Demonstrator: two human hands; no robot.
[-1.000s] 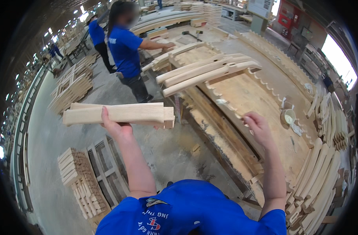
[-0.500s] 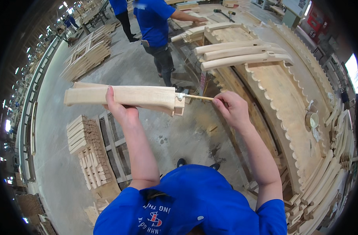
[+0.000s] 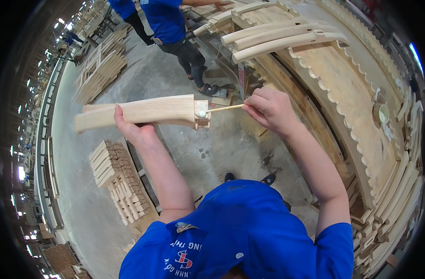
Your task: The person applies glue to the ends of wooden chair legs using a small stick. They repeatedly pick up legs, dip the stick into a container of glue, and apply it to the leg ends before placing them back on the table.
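Observation:
My left hand (image 3: 137,131) is wrapped round a pale wooden furniture leg (image 3: 149,110) from below, thumb on its near face. The leg lies level in the air, and a stepped tenon end (image 3: 202,116) points to my right. White paste, perhaps glue, covers part of that tenon. Between the thumb and fingers of my right hand (image 3: 269,110) is a thin wooden stick (image 3: 225,108). Its tip, coated in the white paste, touches the tenon. Part of my left hand's fingers is hidden behind the leg.
To the right stands a wooden workbench with scalloped edging (image 3: 331,111), bearing curved wooden pieces (image 3: 286,39) and a small cup (image 3: 381,113). Stacked wooden parts (image 3: 117,172) lie on a pallet at the left. A co-worker in blue (image 3: 163,21) stands ahead.
The stick's tip has shifted across the tenon, and the paste there looks more spread out. My view has tilted, so the benches and the co-worker sit higher in the picture.

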